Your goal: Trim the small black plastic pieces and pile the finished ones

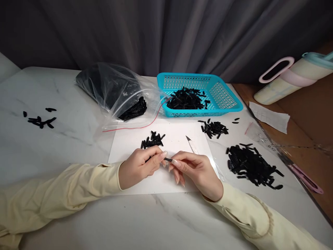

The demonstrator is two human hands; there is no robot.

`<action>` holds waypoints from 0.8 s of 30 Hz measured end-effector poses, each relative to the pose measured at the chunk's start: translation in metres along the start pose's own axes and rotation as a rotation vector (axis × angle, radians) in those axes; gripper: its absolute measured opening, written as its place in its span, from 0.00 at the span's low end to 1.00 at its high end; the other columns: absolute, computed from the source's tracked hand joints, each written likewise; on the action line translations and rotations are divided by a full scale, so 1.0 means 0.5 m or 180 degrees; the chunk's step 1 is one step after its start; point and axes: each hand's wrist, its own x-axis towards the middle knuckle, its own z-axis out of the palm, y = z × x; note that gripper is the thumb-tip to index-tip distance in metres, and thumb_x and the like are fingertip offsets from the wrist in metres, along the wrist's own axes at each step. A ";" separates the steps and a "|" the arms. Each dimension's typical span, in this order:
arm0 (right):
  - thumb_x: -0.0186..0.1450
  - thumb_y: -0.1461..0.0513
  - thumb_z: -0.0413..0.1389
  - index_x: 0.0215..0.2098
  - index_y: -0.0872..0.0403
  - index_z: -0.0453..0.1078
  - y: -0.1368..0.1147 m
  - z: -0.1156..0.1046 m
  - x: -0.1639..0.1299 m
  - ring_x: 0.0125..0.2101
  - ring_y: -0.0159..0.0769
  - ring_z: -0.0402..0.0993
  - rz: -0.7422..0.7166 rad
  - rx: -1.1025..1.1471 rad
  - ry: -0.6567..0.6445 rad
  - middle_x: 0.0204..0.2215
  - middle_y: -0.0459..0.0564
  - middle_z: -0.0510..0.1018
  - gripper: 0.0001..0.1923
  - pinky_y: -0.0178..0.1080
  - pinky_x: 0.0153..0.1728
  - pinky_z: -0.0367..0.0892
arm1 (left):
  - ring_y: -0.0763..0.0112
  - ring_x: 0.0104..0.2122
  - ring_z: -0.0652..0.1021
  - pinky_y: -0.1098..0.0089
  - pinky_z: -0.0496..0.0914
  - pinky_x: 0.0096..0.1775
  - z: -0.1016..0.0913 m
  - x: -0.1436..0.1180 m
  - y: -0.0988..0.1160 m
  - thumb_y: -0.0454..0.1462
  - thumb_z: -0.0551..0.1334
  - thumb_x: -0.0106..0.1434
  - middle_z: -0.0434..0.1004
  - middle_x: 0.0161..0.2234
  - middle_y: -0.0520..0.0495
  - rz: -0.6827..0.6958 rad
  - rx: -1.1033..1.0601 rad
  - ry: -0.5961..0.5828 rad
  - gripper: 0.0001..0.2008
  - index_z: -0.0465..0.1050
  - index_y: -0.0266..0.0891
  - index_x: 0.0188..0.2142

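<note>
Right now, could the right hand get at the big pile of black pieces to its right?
Probably yes: the big pile lies on open table just beside the right hand, nothing between. But its grip is busy, sharing a black piece with the left hand.

A white marble table (65, 146) with thin grey veins is seen. A plain white paper sheet (179, 139) is laid on it. Small black plastic sticks (249, 165) are piled near the right edge. A bright blue plastic basket (223, 95) is seen at the back edge. Pale yellow sleeves (78, 184) are worn.

Grey curtain (166, 31), pastel bottle (293, 78)
</note>
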 end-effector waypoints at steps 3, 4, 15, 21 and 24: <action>0.61 0.59 0.57 0.28 0.59 0.72 0.000 -0.001 -0.001 0.16 0.27 0.65 -0.0028 -0.0024 -0.0016 0.17 0.45 0.70 0.10 0.31 0.15 0.62 | 0.84 0.15 0.51 0.79 0.49 0.16 0.000 -0.002 -0.001 0.43 0.51 0.66 0.49 0.15 0.62 0.0049 0.0037 0.0020 0.14 0.63 0.36 0.29; 0.61 0.59 0.57 0.28 0.59 0.72 0.000 0.000 -0.002 0.16 0.27 0.65 -0.0029 -0.0016 -0.0016 0.18 0.45 0.70 0.10 0.31 0.15 0.62 | 0.84 0.15 0.52 0.79 0.49 0.16 0.000 -0.003 -0.001 0.42 0.51 0.66 0.49 0.15 0.62 0.0062 0.0061 0.0026 0.14 0.63 0.36 0.29; 0.61 0.61 0.58 0.28 0.58 0.72 -0.005 0.001 0.000 0.17 0.26 0.66 -0.0102 0.0117 -0.0005 0.21 0.47 0.72 0.08 0.29 0.14 0.62 | 0.83 0.15 0.53 0.78 0.51 0.17 -0.002 -0.004 -0.002 0.42 0.51 0.66 0.50 0.16 0.61 0.0150 0.0451 0.0080 0.12 0.63 0.37 0.30; 0.61 0.61 0.57 0.29 0.58 0.71 0.000 -0.002 -0.003 0.16 0.26 0.65 -0.0098 0.0004 -0.0014 0.19 0.46 0.70 0.08 0.29 0.14 0.62 | 0.82 0.15 0.54 0.77 0.52 0.18 -0.002 -0.006 -0.001 0.41 0.51 0.66 0.50 0.15 0.61 0.0151 0.0602 0.0148 0.12 0.63 0.37 0.29; 0.61 0.59 0.57 0.28 0.58 0.70 0.000 0.001 -0.004 0.16 0.27 0.64 -0.0069 -0.0096 0.0006 0.18 0.46 0.70 0.09 0.30 0.13 0.61 | 0.82 0.15 0.53 0.77 0.51 0.18 -0.002 -0.005 -0.001 0.42 0.51 0.65 0.49 0.15 0.61 0.0135 0.0584 0.0131 0.12 0.63 0.37 0.30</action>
